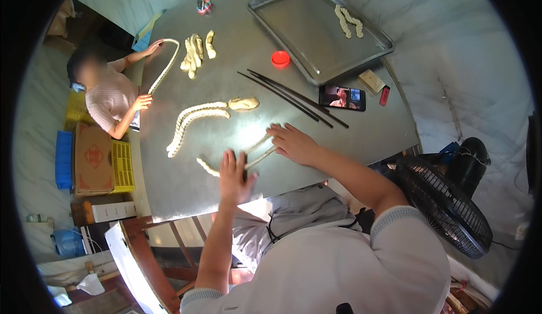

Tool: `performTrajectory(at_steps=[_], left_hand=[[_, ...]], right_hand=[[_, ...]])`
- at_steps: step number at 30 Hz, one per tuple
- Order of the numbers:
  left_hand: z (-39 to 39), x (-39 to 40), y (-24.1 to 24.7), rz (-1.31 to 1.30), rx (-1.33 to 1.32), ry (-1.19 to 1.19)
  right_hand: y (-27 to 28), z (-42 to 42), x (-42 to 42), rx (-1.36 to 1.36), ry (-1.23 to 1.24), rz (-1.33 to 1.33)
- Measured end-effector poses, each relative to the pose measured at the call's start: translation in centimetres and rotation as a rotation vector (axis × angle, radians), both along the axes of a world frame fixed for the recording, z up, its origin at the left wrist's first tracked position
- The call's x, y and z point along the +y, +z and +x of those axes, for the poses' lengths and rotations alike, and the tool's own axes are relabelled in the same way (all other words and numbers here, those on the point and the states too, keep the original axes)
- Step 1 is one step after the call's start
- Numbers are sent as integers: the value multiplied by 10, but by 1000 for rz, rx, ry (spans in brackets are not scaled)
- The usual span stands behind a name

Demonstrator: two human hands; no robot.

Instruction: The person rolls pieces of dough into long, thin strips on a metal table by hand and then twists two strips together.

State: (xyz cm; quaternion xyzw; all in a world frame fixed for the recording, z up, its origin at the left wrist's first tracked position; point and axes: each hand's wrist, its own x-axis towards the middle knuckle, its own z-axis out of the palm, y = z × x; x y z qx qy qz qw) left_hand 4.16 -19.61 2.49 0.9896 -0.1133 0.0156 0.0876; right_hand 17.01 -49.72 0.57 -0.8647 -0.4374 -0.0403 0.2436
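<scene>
My left hand (233, 178) lies palm down over a pale dough strand (263, 157), fingers stretched out and thumb apart, slightly blurred. Past its left side a twisted dough end (207, 168) sticks out. My right hand (294, 144) bends its fingers over the strand's other side, where two thin lengths run toward my left hand. Whether those fingers grip or only press is hidden. Beyond my hands, two long twisted dough ropes (186, 117) curve side by side on the metal table (178, 195). A thick dough piece (244, 103) touches the tip of the farther rope.
Across the table a person (112, 85) handles a long dough rope (167, 66) near several dough pieces (192, 55). Right of these are a red lid (280, 59), dark sticks (292, 98), a phone (342, 98) and a metal tray (296, 30) with twisted dough (348, 21). A fan (444, 204) stands right.
</scene>
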Motion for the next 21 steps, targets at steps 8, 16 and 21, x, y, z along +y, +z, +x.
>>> performTrajectory(at_steps=[8,16,21], left_hand=[[79,-3,-12,-11,-208,220],[33,-49,16,28,39,327],[62,-9,-15,-103,-127,38]], right_hand=[[9,43,67,-253,-288,-70],[83,39,42,576,-236,-177],[-5,32,46,-333,-178,176]])
